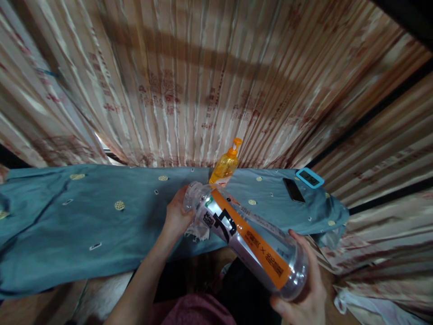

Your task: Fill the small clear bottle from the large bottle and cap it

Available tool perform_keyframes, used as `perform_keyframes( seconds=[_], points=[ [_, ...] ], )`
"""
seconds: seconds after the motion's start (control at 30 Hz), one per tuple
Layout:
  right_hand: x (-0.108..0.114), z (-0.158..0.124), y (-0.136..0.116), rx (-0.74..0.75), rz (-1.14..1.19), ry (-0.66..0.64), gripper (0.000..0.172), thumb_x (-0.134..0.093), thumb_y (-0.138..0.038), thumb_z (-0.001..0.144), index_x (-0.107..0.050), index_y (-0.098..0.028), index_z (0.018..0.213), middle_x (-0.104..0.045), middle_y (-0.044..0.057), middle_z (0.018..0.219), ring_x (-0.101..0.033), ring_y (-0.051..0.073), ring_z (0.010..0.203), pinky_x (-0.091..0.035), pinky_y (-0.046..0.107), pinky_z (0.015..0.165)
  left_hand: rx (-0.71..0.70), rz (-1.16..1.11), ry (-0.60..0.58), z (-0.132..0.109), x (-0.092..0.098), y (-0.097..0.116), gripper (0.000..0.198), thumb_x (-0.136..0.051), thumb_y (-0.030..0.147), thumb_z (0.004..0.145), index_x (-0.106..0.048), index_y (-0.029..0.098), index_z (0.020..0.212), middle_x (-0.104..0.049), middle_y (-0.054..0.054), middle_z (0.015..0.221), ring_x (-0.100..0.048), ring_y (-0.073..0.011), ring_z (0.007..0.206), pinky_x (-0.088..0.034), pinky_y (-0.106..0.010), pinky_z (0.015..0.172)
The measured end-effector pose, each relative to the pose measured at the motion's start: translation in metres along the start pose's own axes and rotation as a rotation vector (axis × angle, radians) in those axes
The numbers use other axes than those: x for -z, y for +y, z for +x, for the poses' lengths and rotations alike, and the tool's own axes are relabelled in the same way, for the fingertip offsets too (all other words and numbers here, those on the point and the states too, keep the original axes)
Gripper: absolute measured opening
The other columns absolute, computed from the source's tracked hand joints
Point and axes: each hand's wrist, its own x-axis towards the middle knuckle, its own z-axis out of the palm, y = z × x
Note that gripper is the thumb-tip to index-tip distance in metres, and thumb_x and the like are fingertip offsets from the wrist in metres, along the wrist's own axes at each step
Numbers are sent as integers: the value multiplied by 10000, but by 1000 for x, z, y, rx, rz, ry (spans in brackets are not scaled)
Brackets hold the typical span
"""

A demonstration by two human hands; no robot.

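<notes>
A large clear plastic bottle [250, 239] with an orange and silver label lies tilted across my lap side, its neck toward the upper left. My left hand [177, 214] is closed around the neck end. At the base, my right hand [309, 280] wraps the bottle from below and the side. Just under the neck shows a crumpled white cloth or tissue [199, 232]; whether my left hand holds it too I cannot tell. Behind the bottle stands an orange pump bottle [225, 167] of yellow liquid.
A teal patterned cloth [101, 207] covers the long surface before me. To the right lie a dark phone [293, 190] and a blue-framed digital clock [310, 178]. Pleated curtains [189, 81] hang close behind and on the right. A white plastic bag [368, 307] is at the lower right.
</notes>
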Motion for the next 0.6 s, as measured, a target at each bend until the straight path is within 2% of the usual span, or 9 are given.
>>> perform_keyframes(
  seconds=[0.1, 0.27, 0.47, 0.6],
  points=[
    [0, -1, 1, -8, 18, -24, 982, -809, -827, 734, -620, -229, 1490, -738, 86, 1307, -731, 273, 1104, -579, 338, 865, 9, 7, -5, 0, 0, -1, 599, -721, 193, 691, -684, 215, 1289, -804, -91, 1284, -773, -336, 1194, -629, -472, 1066],
    [-1, -4, 5, -44, 21, 27, 1001, -834, -839, 677, -662, -224, 1448, -698, 116, 1391, -708, 308, 1151, -582, 364, 864, 10, -2, -7, -1, 0, -4, 624, -702, 187, 676, -678, 220, 1298, -800, -87, 1304, -767, -336, 1218, -616, -470, 1095],
    [2, -7, 8, -127, -5, 50, 1075, -851, -879, 582, -678, -226, 1419, -586, 127, 1546, -559, 392, 1395, -571, 385, 891, 6, 2, 4, -1, -1, -7, 633, -714, 191, 683, -672, 222, 1315, -800, -93, 1309, -766, -341, 1228, -609, -470, 1107],
    [11, -4, 13, -42, -67, -40, 1036, -836, -848, 653, -645, -217, 1452, -614, 141, 1485, -623, 382, 1288, -576, 402, 866, -1, -6, 2, -1, -2, -6, 616, -733, 204, 706, -674, 207, 1319, -793, -119, 1314, -760, -352, 1241, -603, -488, 1113]
  ],
)
